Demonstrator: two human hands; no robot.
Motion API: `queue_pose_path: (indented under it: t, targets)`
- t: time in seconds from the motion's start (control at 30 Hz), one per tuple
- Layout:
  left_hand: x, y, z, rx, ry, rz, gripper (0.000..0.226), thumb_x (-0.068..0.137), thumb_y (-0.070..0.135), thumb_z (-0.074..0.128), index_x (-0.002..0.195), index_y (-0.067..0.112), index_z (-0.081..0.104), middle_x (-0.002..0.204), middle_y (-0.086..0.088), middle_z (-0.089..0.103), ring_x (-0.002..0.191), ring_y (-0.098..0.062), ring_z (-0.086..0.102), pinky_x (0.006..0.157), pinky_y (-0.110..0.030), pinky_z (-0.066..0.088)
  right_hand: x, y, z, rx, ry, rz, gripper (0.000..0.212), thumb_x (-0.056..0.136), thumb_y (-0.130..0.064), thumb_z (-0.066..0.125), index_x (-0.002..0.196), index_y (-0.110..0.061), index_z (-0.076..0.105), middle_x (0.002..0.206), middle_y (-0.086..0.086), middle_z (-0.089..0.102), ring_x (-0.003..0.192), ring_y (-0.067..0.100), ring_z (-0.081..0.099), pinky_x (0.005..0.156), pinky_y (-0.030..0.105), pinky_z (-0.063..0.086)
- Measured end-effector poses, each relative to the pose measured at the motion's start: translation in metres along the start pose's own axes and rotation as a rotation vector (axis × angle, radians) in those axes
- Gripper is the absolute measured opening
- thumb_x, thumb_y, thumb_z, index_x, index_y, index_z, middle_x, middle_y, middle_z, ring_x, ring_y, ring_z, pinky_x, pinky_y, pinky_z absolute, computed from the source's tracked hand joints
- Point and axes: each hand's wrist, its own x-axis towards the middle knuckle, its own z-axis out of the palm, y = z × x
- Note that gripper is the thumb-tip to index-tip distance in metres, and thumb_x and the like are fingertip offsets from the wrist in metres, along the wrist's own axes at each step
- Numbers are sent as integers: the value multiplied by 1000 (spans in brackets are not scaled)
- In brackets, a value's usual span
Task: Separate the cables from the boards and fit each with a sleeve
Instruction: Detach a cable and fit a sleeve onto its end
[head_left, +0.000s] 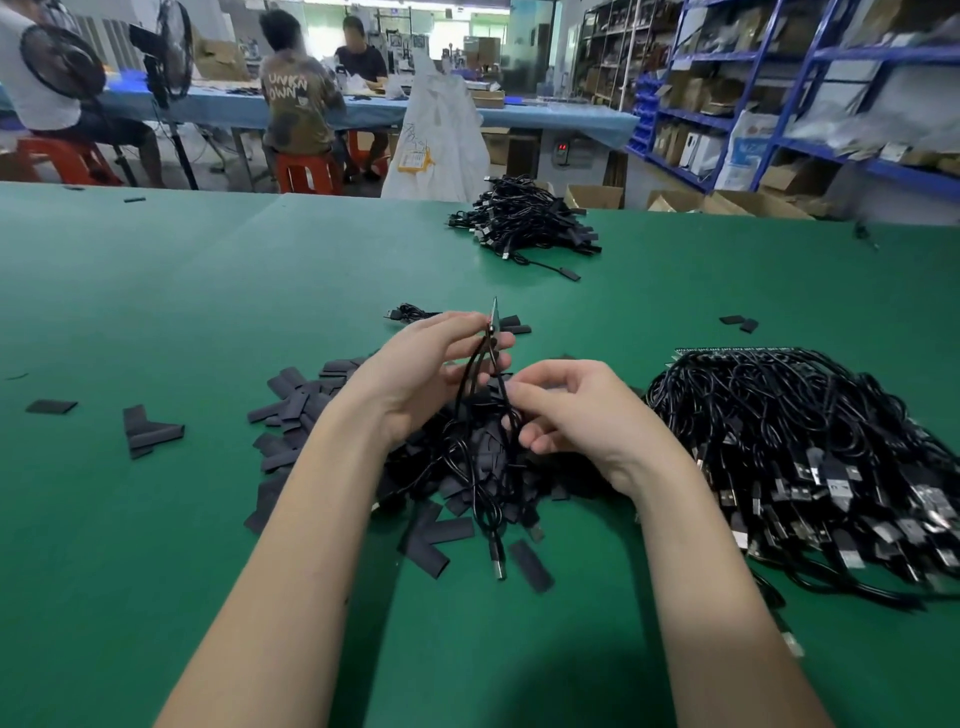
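Observation:
My left hand (426, 369) pinches the top end of a black cable (470, 415), where a small thin board (494, 314) stands edge-on above my fingers. The cable hangs down in loops to its USB plug (497, 561) on the green table (156, 291). My right hand (566, 415) pinches the same cable lower down, fingers curled round the strands. Beneath both hands lies a heap of flat black sleeves (306, 410). A big tangle of cables still on boards (800, 452) lies to the right.
A pile of black cables (524, 221) lies far across the table. Stray sleeves (148, 428) are scattered to the left, and two more (740, 322) at the right. People sit at a blue bench behind; shelving stands at the right.

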Motion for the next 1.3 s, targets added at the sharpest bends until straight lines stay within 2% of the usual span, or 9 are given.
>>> queue_pose_path:
  t: [0.17,0.27,0.37,0.53,0.63,0.83,0.93,1.17,1.3]
  targets:
    - [-1,0,-3,-53,51,4,15,92,9,68,107,10,64,94,-5,69,69,-13,61,66,-25,53,-1,2,-5,14,-165,82,8,93,-14,71,96,-6,72,75,12,71,47,9,63,41,13,46]
    - [-1,-1,-2,-24,103,7,19,88,1,71,100,11,61,82,-5,68,58,-14,59,54,-23,53,-1,8,-7,-214,-103,101,9,83,-22,82,82,-13,79,67,4,66,46,9,58,44,15,46]
    - [-1,-3,-2,66,105,6,20,87,0,72,96,15,63,81,-8,68,61,-15,59,55,-24,50,2,11,-10,-272,-67,27,5,82,-18,83,79,-17,79,62,0,61,46,10,47,43,17,40]
    - [-3,-6,1,121,58,2,20,89,0,70,93,19,64,82,-8,69,63,-16,59,53,-20,49,9,10,-8,178,128,-45,6,91,-20,75,96,-18,77,82,-5,76,65,6,67,57,18,53]
    - [-4,-7,3,137,-8,-12,17,90,4,69,90,20,64,92,-11,69,72,-19,56,58,-22,46,11,14,-2,269,158,-38,14,86,-19,81,97,-14,75,78,-4,75,67,7,68,60,18,55]
    - [-6,-9,4,119,-40,-28,2,92,11,68,91,13,69,74,3,70,51,-3,58,48,-14,44,13,17,2,514,113,6,5,74,-9,85,76,-11,80,81,2,77,69,8,70,65,17,57]
    - [-6,-9,2,150,-77,-51,17,79,20,74,95,13,71,75,6,71,57,-2,59,50,-14,44,13,19,0,616,53,30,11,62,-12,85,72,-11,82,82,3,77,67,7,69,64,16,56]
    - [-2,-9,0,-13,-159,-114,9,77,23,71,70,20,76,70,9,68,55,-2,61,51,-11,47,10,11,2,725,-25,40,7,63,-12,80,70,-11,81,75,1,73,61,5,66,57,14,54]
    - [1,-8,-16,153,56,-40,8,86,17,75,91,14,69,75,3,64,61,-8,57,55,-18,48,5,8,-16,484,98,1,22,69,-14,85,89,-10,77,76,1,73,62,8,66,60,17,56]
